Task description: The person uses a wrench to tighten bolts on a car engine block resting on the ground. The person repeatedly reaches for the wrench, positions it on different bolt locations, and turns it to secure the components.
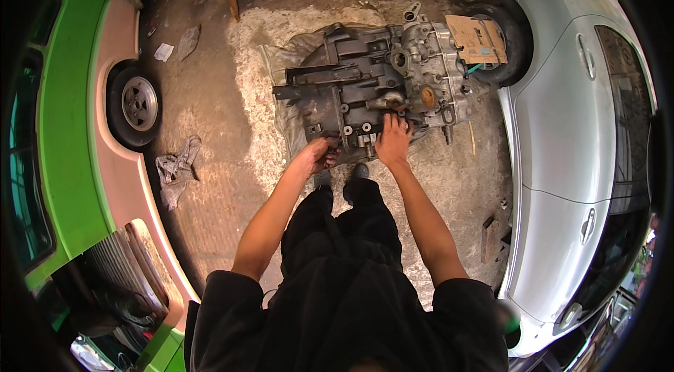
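Though boxed in by green van [74, 133] at left and silver car [551, 137] at right, got engine [365, 77] lying on crumpled sheet [274, 67] just ahead of shoes [359, 172]. Also got cardboard [470, 38] by engine's right end, rag [175, 168] near van. Runs long axis left-right, points flat bar [285, 93] at van, pale casting [435, 56] at car. Got left hand [323, 153] curled at near edge, right hand [394, 140] on same edge with fingers slightly parted. Can't tell about pinching in either, with fingertips mostly hidden. Can't see underside, nor all of van, cut off.

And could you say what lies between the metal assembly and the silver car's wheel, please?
The head view shows brown cardboard there, partly covering the wheel.
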Demonstrator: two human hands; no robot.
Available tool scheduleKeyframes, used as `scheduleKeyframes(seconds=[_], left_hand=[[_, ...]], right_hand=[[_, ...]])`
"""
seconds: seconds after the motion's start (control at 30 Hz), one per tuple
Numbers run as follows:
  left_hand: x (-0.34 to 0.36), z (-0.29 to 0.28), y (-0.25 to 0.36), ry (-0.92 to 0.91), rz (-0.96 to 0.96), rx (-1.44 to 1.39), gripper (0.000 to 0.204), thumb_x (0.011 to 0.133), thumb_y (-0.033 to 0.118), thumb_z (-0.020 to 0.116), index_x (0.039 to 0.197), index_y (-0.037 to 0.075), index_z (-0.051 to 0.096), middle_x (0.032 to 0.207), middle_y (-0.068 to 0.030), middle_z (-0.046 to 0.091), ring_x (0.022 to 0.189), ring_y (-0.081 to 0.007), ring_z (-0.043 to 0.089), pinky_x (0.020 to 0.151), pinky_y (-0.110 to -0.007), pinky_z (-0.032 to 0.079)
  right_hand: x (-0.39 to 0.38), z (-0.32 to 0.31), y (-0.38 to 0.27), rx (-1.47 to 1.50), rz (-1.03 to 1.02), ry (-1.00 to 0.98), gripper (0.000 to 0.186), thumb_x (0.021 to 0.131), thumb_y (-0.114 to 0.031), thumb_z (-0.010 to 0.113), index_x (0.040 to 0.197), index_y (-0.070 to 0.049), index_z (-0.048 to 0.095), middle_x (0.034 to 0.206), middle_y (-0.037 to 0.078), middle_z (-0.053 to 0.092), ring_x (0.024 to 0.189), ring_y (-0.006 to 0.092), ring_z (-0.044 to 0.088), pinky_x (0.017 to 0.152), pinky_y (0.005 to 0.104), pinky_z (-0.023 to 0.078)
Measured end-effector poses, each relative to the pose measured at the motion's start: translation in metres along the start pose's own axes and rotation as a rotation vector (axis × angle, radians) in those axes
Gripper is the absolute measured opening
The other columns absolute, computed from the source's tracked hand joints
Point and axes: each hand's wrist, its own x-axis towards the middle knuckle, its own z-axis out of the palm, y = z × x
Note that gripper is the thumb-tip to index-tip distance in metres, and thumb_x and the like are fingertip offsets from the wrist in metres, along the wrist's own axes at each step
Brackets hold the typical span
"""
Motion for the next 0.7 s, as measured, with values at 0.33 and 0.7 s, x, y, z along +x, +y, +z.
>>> scheduleKeyframes(seconds=[0.33,0.7], left_hand=[[0.01,0.034,-0.035,0.309,0.305,0.338,0.079,0.089,0.018,0.054,0.155,0.012,0.01,0.07,-0.0018,0.053,0.054,-0.0132,0.045,0.046,-0.03,0.035],[0.025,0.02,-0.045,0.224,0.362,0.514,0.037,0.086,0.02,0.063,0.102,-0.007,0.042,0.057,-0.001,0.045,0.045,-0.0119,0.04,0.04,-0.032,0.028]], right_hand=[[-0.001,-0.001,-0.002,0.04,-0.002,0.053,0.056,0.078,-0.016,0.062,0.129,-0.002,0.042,0.129,0.017,0.047,0.121,0.0338,0.043,0.11,0.0549,0.022],[0.001,0.001,-0.004,0.011,0.039,0.001,0.06,0.077,-0.018,0.063,0.131,-0.004,0.04,0.132,0.014,0.045,0.123,0.0326,0.041,0.112,0.0563,0.02]])
